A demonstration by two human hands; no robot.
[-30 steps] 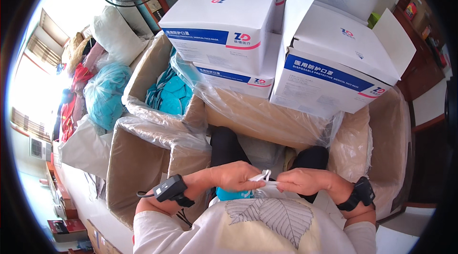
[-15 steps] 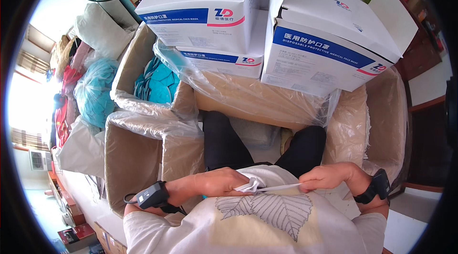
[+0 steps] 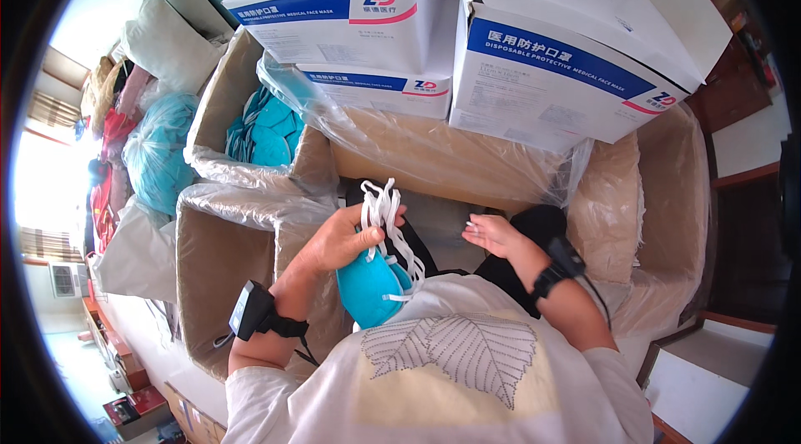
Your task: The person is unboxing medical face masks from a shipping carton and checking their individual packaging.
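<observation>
My left hand (image 3: 338,237) grips a small stack of teal cup-shaped face masks (image 3: 367,292) in front of my shirt. White ear loops (image 3: 381,214) rise bunched between its thumb and fingers and hang over the masks. How many masks there are is hard to tell. To the right, apart from the masks, my right hand (image 3: 494,235) hovers over my lap with fingers loosely bent and slightly apart. A small pale spot shows at its fingertips, too small to make out. Black devices are strapped to both forearms.
An open plastic-lined carton (image 3: 204,114) at far left holds many teal masks. A second lined carton (image 3: 225,252) stands nearer. White printed boxes (image 3: 576,68) rest on a large carton ahead; another lined carton (image 3: 672,219) is at right. A teal-filled bag (image 3: 158,152) lies left.
Both hands have moved forward from my shirt. The teal masks with their loops now show in my left hand. My right hand has come away from the white strap it was pulling.
</observation>
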